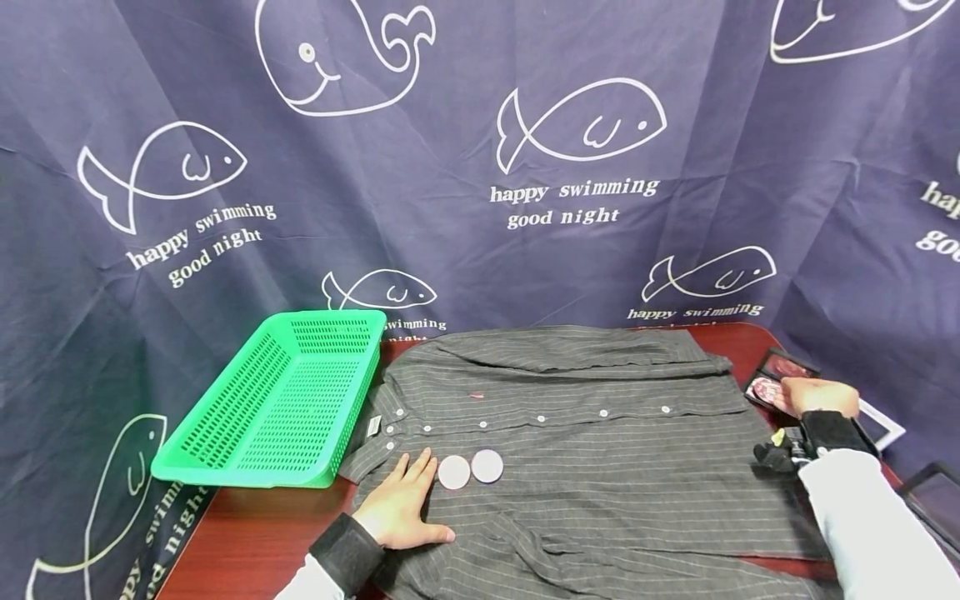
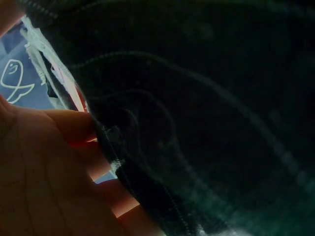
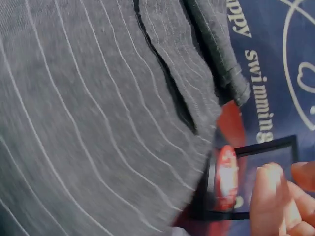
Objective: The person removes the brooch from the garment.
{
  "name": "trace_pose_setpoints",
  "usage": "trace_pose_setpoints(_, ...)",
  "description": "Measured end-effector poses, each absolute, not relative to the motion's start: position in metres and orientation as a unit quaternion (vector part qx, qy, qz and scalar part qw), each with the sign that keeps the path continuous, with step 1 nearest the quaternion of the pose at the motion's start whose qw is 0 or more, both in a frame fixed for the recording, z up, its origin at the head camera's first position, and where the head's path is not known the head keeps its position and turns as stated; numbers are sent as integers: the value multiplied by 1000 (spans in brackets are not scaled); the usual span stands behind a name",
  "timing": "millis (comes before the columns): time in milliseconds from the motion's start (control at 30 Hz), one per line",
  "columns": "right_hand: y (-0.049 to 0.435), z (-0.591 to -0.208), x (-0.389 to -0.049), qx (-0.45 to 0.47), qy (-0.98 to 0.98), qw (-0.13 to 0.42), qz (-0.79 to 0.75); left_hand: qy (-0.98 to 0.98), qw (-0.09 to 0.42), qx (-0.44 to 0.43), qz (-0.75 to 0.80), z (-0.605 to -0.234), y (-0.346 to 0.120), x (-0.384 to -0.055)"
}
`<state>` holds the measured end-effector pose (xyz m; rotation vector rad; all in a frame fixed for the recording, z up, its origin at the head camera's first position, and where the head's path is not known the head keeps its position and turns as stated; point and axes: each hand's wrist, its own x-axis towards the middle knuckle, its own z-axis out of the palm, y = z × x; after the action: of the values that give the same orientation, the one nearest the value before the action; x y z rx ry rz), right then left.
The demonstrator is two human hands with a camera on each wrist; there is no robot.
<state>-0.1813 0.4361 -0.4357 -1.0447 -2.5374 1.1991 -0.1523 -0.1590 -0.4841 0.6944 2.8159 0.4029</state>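
Observation:
A dark grey pinstriped shirt (image 1: 600,467) lies spread sideways, its collar toward the left. My left hand (image 1: 401,507) rests on it just below the collar, fingers spread; in the left wrist view dark striped cloth (image 2: 197,123) fills most of the picture beside the fingers. Two round white discs (image 1: 487,466) lie on the shirt right of that hand. Past the shirt's hem, my right hand (image 1: 819,397) has bent fingers close beside a round red-and-white badge (image 3: 227,179), over a black-rimmed rectangular piece (image 3: 266,143). I cannot tell whether the fingers grip the badge.
A green plastic basket (image 1: 330,479) stands at the left on the red-brown table (image 1: 247,533). A white-edged frame (image 1: 892,429) lies under the right wrist, and a dark framed item (image 1: 933,500) sits farther right. A blue printed curtain (image 1: 450,233) hangs behind.

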Motion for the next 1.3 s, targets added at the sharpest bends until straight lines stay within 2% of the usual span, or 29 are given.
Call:
trace_pose_setpoints(167,434,-430,-187,-307,-858,178,371,956,103,238,138,-484,-159,-153)
trace_pose_setpoints(433,451,-420,-202,-229,-903,240,273,956,102,240,137,-484,-159,-153)
trace_pose_setpoints(700,456,-420,-205,-181,-938,219,197,956,101,238,140,-484,-160,-153)
trace_pose_setpoints(1033,466,-447,-212,-197,-954,159,161,957,94,241,134,-487,-160,-154)
trace_pose_setpoints(1300,456,-448,-212,-207,-950,172,157,957,95,239,132,-487,-160,-154)
